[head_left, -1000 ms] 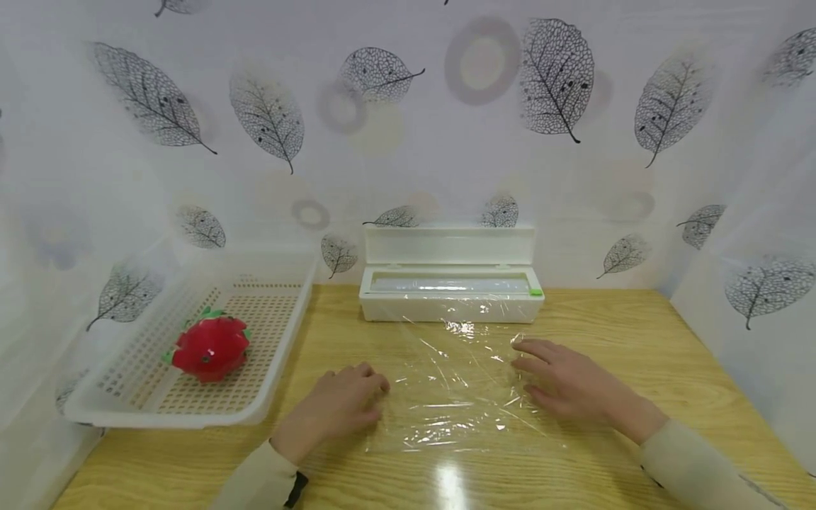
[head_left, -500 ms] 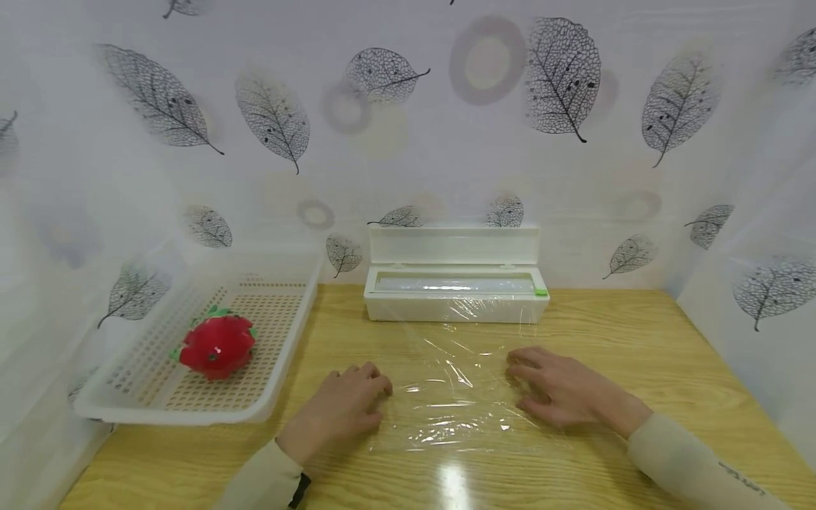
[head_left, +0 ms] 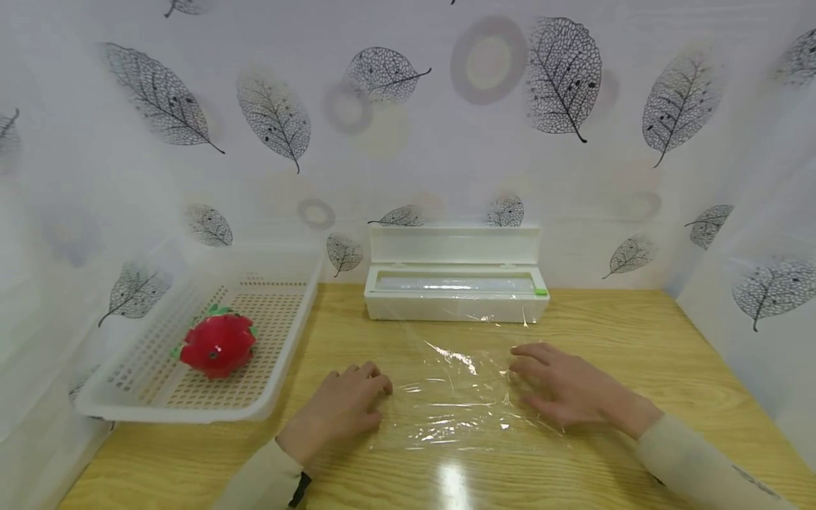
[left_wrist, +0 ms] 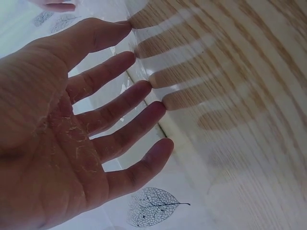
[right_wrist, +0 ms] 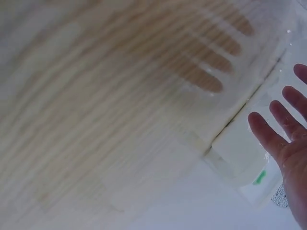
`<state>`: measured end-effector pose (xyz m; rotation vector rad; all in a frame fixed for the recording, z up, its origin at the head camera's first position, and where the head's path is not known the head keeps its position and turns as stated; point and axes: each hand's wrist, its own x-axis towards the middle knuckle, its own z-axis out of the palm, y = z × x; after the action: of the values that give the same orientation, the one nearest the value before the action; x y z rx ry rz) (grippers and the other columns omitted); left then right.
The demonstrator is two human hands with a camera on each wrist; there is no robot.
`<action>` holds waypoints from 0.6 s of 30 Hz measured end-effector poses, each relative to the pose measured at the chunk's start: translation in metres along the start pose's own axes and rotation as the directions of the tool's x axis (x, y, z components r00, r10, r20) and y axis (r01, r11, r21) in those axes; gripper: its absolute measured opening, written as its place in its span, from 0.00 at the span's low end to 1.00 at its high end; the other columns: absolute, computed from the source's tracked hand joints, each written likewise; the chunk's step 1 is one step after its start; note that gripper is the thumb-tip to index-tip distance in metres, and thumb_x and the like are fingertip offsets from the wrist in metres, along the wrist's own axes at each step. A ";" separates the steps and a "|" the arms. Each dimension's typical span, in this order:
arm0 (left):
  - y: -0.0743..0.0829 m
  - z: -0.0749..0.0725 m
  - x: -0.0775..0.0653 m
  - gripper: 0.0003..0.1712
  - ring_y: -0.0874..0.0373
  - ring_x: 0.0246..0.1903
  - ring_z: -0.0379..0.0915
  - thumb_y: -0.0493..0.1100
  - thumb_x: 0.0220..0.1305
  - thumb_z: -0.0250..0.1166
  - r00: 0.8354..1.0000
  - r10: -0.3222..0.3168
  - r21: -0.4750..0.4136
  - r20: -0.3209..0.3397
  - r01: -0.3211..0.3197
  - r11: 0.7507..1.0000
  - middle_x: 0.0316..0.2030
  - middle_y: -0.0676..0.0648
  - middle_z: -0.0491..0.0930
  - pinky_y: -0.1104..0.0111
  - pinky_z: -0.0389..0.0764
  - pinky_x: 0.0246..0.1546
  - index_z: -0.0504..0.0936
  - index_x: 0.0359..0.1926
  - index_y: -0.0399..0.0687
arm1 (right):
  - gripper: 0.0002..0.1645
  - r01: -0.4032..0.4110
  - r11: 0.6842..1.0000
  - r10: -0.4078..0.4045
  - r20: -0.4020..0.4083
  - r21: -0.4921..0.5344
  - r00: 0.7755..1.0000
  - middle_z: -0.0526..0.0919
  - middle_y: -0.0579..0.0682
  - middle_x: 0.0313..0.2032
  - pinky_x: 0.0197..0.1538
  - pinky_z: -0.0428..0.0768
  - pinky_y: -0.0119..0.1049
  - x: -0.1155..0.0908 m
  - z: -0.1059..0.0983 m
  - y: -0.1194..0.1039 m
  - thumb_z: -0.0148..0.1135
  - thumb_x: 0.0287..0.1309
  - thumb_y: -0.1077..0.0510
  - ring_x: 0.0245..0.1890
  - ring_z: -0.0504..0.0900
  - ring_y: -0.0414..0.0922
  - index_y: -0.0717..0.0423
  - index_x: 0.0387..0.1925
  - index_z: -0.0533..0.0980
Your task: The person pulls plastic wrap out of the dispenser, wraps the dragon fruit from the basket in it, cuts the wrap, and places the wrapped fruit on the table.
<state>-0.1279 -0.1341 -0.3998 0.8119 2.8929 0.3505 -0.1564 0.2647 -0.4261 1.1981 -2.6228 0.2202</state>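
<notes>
A thin clear sheet of cling film [head_left: 440, 418] lies wrinkled and shiny over the wooden table, running out from the front of a white dispenser box [head_left: 455, 309]. The box lid stands up, showing the film roll [head_left: 454, 285] and a green slider [head_left: 540, 292]. At the sheet's left edge, my left hand [head_left: 341, 400] rests its fingertips on the surface; the left wrist view shows the fingers [left_wrist: 127, 108] spread and gently bent. My right hand [head_left: 570, 382] is over the sheet's right edge, its fingers [right_wrist: 268, 136] extended and raised above their reflections. Neither hand grips anything.
To the left, a white perforated plastic basket [head_left: 290, 354] holds a red dragon fruit [head_left: 219, 345] with green tips. A white leaf-patterned curtain [head_left: 408, 156] encloses the back and sides of the wooden table [head_left: 605, 319].
My right hand has dipped toward me and come back slightly forward and right. The glints on the film have shifted. My left hand stays in place; the head view has turned slightly.
</notes>
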 end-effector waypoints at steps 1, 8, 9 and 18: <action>0.000 0.000 0.000 0.18 0.45 0.50 0.78 0.43 0.58 0.74 1.000 -0.001 -0.002 0.000 0.001 1.000 0.51 0.47 0.80 0.43 0.81 0.48 0.83 0.50 0.52 | 0.28 -0.011 1.000 0.012 -0.014 0.010 1.000 0.81 0.55 0.61 0.56 0.85 0.50 -0.001 -0.002 0.000 0.73 0.54 0.49 0.60 0.81 0.53 0.50 0.57 0.80; 0.001 -0.001 0.000 0.17 0.46 0.51 0.78 0.43 0.61 0.73 1.000 -0.004 -0.006 0.015 0.004 1.000 0.53 0.47 0.79 0.41 0.80 0.49 0.83 0.51 0.52 | 0.25 -0.029 0.999 0.030 -0.109 0.015 0.994 0.83 0.53 0.58 0.52 0.85 0.50 -0.013 -0.012 0.007 0.74 0.50 0.56 0.56 0.83 0.52 0.50 0.53 0.82; 0.001 -0.001 0.000 0.17 0.46 0.51 0.78 0.43 0.60 0.73 1.000 -0.004 -0.008 0.016 0.004 1.000 0.53 0.47 0.79 0.41 0.80 0.49 0.83 0.51 0.51 | 0.25 -0.023 1.000 0.023 -0.112 0.004 0.993 0.84 0.53 0.57 0.52 0.86 0.50 -0.014 -0.012 0.008 0.74 0.49 0.56 0.55 0.84 0.52 0.50 0.52 0.83; 0.000 -0.001 0.001 0.18 0.46 0.51 0.77 0.43 0.58 0.73 1.000 -0.006 0.011 0.022 0.005 1.000 0.53 0.47 0.79 0.40 0.80 0.49 0.83 0.51 0.51 | 0.28 -0.042 0.998 0.047 0.096 -0.052 0.994 0.85 0.53 0.57 0.52 0.84 0.56 -0.018 -0.013 0.005 0.71 0.55 0.44 0.54 0.85 0.54 0.51 0.56 0.82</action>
<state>-0.1290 -0.1339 -0.3990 0.8044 2.8786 0.3227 -0.1473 0.2839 -0.4190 1.1632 -2.7229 0.1067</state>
